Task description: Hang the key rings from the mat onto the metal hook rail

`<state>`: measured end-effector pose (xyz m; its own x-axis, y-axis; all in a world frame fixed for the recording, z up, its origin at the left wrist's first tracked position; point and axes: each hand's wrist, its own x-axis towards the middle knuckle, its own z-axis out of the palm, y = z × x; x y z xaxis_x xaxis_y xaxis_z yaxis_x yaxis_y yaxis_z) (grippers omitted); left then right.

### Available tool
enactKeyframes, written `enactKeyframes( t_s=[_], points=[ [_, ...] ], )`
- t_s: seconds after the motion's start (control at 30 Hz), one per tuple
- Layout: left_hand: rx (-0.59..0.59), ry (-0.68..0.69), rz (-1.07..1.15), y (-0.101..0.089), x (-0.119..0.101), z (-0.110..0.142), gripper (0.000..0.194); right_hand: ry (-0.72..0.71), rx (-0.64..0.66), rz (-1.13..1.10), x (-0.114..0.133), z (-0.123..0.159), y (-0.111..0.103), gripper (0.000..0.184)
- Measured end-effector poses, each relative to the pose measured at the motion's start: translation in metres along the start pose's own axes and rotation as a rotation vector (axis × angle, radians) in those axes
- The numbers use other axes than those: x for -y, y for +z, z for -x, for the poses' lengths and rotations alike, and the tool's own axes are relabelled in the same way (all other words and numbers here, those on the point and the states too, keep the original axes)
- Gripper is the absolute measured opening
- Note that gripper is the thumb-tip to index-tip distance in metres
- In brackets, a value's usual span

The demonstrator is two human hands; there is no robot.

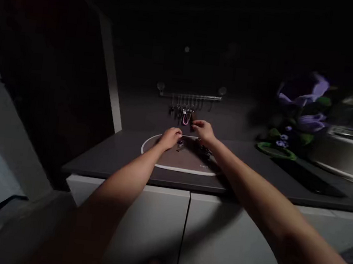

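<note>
A metal hook rail [195, 96] on the dark wall carries a row of hooks with keys [178, 112] and a pink-and-white loop [185, 118]. My right hand [204, 132] is raised just below the rail's right half, its fingers pinched at a dark brown tag-like piece [193, 118]. Lower and to the left, my left hand [170, 138] hovers over the brown oval mat [181, 160], fingertips curled together; what they hold, if anything, is too small to tell. Small shiny pieces, possibly keys [180, 144], lie beside it. More dark metal items [205, 152] rest under my right wrist.
The mat has a white rim and lies on a dark countertop [124, 151] above white cabinet doors [155, 218]. To the right are purple flowers [311, 121], a green ring-shaped dish [277, 152], a flat black slab [309, 177] and a large pale rounded appliance [347, 154].
</note>
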<state>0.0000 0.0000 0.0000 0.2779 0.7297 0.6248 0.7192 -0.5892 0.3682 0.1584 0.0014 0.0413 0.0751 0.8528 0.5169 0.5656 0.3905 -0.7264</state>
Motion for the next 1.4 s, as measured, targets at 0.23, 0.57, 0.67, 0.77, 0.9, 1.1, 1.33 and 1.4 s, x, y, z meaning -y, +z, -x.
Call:
enactKeyframes(
  t_s=[0.23,0.57,0.67,0.77,0.9,1.1,1.33,1.4],
  points=[
    [0.110,0.025,-0.120,0.003,0.009,-0.001,0.020,-0.192,0.181,0.404,-0.018,0.021,-0.006,0.023],
    [0.171,0.041,-0.208,0.011,0.019,-0.005,0.014,-0.319,0.376,0.611,-0.018,0.019,0.003,0.023],
    [0.153,0.042,-0.203,0.012,0.019,-0.006,0.011,-0.328,0.377,0.631,-0.017,0.019,0.004,0.024],
    [0.129,0.054,-0.194,0.011,0.018,-0.006,0.011,-0.326,0.383,0.641,-0.016,0.020,0.003,0.025],
    [0.070,0.039,-0.180,0.007,0.015,-0.006,0.014,-0.316,0.391,0.649,-0.015,0.020,0.003,0.026],
    [-0.013,0.031,-0.135,0.002,0.012,-0.007,0.018,-0.320,0.406,0.640,-0.013,0.020,0.001,0.025],
    [-0.123,0.034,-0.017,-0.003,0.009,-0.008,0.018,-0.342,0.395,0.625,-0.010,0.020,-0.001,0.025],
    [-0.151,0.032,-0.011,-0.005,0.008,-0.008,0.017,-0.337,0.398,0.619,-0.009,0.020,-0.001,0.024]
  ],
)
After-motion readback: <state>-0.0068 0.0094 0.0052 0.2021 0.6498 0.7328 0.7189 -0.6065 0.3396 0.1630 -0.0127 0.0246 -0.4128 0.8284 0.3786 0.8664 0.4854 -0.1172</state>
